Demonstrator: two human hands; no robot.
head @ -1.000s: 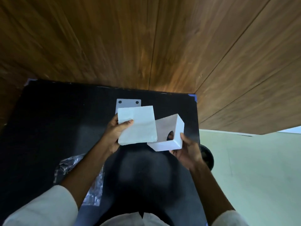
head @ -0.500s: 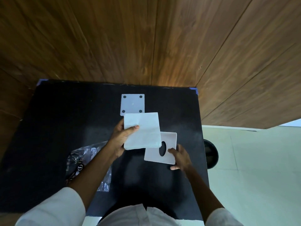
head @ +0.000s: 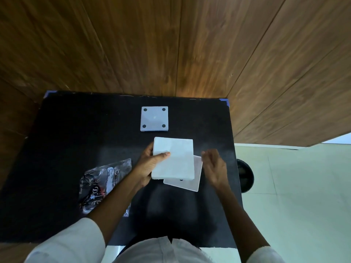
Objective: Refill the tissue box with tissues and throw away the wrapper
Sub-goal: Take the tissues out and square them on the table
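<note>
My left hand (head: pixel 150 165) grips a white stack of tissues (head: pixel 175 158) by its left edge, thumb on top, holding it above the table. Under the stack, the white tissue box (head: pixel 191 180) stands on the black table with its holed face up, mostly hidden; only a sliver of the dark hole shows. My right hand (head: pixel 215 167) hovers just right of the box with fingers apart, holding nothing. The box's white base plate (head: pixel 154 118), with a black dot at each corner, lies flat farther back. The clear printed wrapper (head: pixel 103 184) lies crumpled at the left.
The black table (head: pixel 76 141) stands against a wooden panelled wall (head: pixel 171 44). A round black bin (head: pixel 245 177) sits on the pale floor just off the table's right edge. My white sleeves fill the bottom of the view.
The box went from tilted in my right hand to standing on the table, and my right hand let go and drew aside. My left hand moved the tissue stack over the box.
</note>
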